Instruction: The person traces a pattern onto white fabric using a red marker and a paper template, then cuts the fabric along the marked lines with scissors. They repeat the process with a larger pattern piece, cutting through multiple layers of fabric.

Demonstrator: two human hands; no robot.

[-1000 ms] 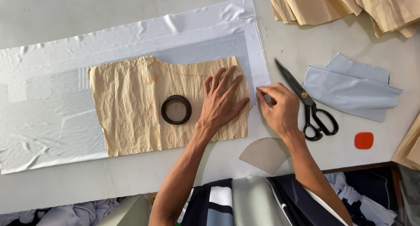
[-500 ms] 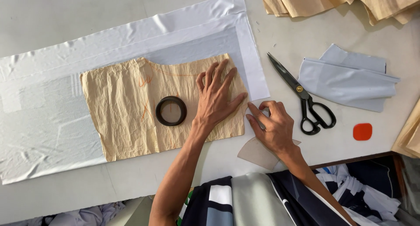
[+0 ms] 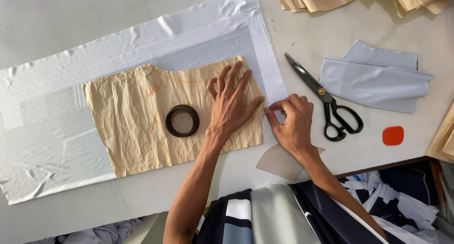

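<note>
Here the paper pattern (image 3: 137, 116) lies flat under the left hand's fingers (image 3: 231, 81).

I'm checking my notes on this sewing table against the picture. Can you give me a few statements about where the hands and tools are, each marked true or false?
1. The left hand lies flat on the tan paper pattern. True.
2. The right hand grips the scissors. False: the scissors lie untouched on the table, right of that hand, which pinches the edge of the white fabric.
3. A dark ring rests on the pattern. True.
4. The scissors are wide open. False: the blades are shut.
5. The orange chalk piece lies on the pattern. False: it lies on the bare table near the scissors.
</note>
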